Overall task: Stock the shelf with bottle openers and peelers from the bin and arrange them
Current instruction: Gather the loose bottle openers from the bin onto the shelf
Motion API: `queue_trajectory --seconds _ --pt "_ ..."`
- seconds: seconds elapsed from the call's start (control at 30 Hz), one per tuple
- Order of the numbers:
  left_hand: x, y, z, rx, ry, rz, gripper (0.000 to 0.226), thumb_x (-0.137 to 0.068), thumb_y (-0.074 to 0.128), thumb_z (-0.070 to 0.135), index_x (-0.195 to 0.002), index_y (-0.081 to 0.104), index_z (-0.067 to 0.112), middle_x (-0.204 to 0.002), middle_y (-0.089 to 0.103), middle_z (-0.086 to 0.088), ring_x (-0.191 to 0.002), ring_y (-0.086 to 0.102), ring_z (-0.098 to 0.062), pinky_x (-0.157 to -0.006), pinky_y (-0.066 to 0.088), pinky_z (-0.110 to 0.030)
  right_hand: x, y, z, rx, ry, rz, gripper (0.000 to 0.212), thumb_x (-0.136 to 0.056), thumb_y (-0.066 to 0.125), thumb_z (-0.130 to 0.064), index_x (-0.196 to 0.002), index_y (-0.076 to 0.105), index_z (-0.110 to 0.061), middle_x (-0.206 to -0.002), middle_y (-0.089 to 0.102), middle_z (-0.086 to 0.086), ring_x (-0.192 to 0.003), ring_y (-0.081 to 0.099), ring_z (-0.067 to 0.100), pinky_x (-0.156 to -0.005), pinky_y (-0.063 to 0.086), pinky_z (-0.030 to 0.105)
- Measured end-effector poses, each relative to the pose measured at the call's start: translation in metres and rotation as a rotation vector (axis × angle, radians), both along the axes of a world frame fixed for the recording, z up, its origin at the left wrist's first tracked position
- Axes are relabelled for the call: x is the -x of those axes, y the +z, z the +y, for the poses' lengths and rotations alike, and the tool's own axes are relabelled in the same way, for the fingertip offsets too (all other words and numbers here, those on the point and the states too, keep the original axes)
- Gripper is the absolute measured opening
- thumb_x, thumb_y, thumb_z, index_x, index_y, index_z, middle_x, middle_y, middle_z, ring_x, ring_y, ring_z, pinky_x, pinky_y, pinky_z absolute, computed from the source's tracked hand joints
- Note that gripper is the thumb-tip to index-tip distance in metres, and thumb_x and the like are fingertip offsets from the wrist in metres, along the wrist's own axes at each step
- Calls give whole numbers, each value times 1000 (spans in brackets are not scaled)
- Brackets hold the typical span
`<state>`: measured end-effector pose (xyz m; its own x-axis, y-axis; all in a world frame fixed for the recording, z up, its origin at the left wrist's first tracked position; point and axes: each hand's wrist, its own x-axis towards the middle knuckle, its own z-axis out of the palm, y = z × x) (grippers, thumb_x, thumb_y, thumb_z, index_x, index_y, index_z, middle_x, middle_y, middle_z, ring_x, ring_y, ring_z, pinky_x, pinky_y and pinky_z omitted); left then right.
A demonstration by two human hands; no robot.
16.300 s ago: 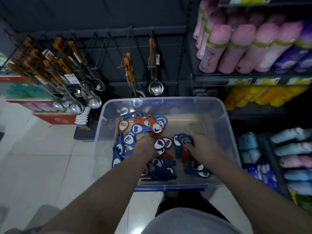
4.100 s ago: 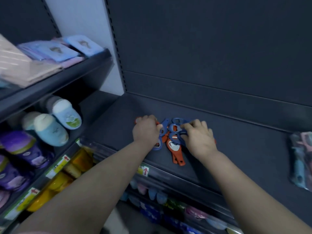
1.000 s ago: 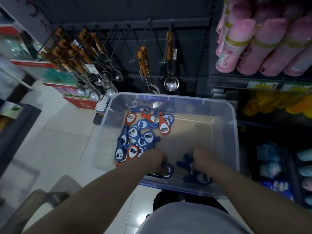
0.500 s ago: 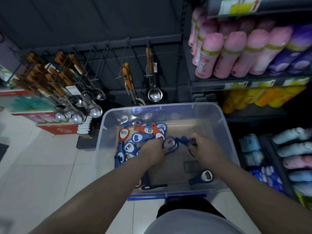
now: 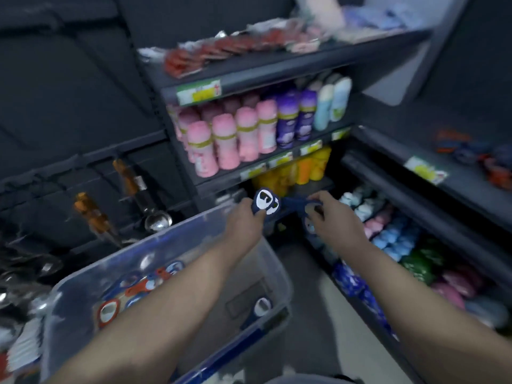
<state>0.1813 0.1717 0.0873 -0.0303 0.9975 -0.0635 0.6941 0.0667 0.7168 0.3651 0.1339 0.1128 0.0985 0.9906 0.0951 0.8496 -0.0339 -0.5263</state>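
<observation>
Holding blue bottle openers (image 5: 264,202) up past the bin (image 5: 177,230), your left hand (image 5: 243,221) has its grip curled on some and your right hand (image 5: 332,221) pinches more. Other openers (image 5: 133,289) lie in the bin. A blurry orange and blue pile (image 5: 471,159) sits on the right shelf (image 5: 399,151).

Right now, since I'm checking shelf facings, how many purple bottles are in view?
2. One purple bottle stands against the pink bottles; the other next to the pale blue bottles. More may be hidden behind them.
</observation>
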Motion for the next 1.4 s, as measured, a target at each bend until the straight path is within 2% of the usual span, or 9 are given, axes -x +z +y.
queue_trajectory --seconds 0.2,0.4,0.53,0.63,0.8,0.93,1.17,1.23,1.4 --pt "-153 21 5 -19 -269 26 18 -94 57 25 -99 57 7 -94 59 -7 -89 55 -27 -68 38 -31 -153 23 -30 -56 -301 8 20 -97 46 -29 -117 51 -27 -85 66 1 -75 60 28 -57 43 35" --pt "-317 44 1 -32 -408 -23 19 -95 54 23 -108 56 9 -106 63 -8 -93 57 -26 -74 43 -32 -298 45 -63 -79 -567 -68 24 -96 50 -27 -120 51 -24 -99 67 9 -93 62 33 -62 40 33" --pt "-388 57 5 -44 -462 -3 10 -96 52 23 -97 51 14 -101 61 -10 -87 55 -27 -70 42 -34 -356 51 -69 -68 -655 -61 25 -95 49 -27 -120 50 -23 -103 68 9 -95 60 33 -64 40 33" --pt "-421 65 15 -76 -493 37 16 -97 50 23 -105 49 9 -96 58 -9 -89 55 -30 -67 38 -33 -384 50 -65 -58 -690 -27 25 -96 48 -25 -121 50 -23 -101 67 8 -92 60 32 -62 39 32" --pt "-458 71 52 -126 -512 92 24 -95 53 20 -114 50 5 -111 62 -16 -103 56 -36 -77 42 -37 -413 46 -41 -51 -757 12 26 -97 46 -26 -122 49 -23 -94 64 7 -75 47 26 -61 37 32" --pt "-486 68 92 -126 -544 106 27 -94 54 23 -116 52 8 -116 62 -17 -109 56 -37 -85 45 -39 -434 41 -9 -28 -794 37 28 -98 45 -27 -125 47 -23 -105 66 9 -90 58 31 -64 38 32" --pt "-535 59 160 -194 -641 221 25 -91 51 22 -113 52 11 -110 64 -16 -107 54 -36 -79 42 -38 -468 28 54 60 -835 136 32 -97 44 -29 -128 45 -25 -110 66 4 -99 59 29 -71 44 34" --pt "-543 53 172 -242 -681 296 26 -91 52 22 -114 53 10 -110 64 -16 -107 53 -35 -77 40 -36 -473 21 63 94 -830 46 34 -96 43 -28 -130 43 -23 -115 62 6 -106 54 29 -75 41 35" --pt "-548 39 192 -365 -694 414 35 -93 56 29 -122 52 11 -123 54 -11 -116 45 -31 -92 42 -42 -478 14 66 189 -853 -331 36 -98 39 -32 -133 44 -24 -127 48 8 -118 39 28 -93 34 44"
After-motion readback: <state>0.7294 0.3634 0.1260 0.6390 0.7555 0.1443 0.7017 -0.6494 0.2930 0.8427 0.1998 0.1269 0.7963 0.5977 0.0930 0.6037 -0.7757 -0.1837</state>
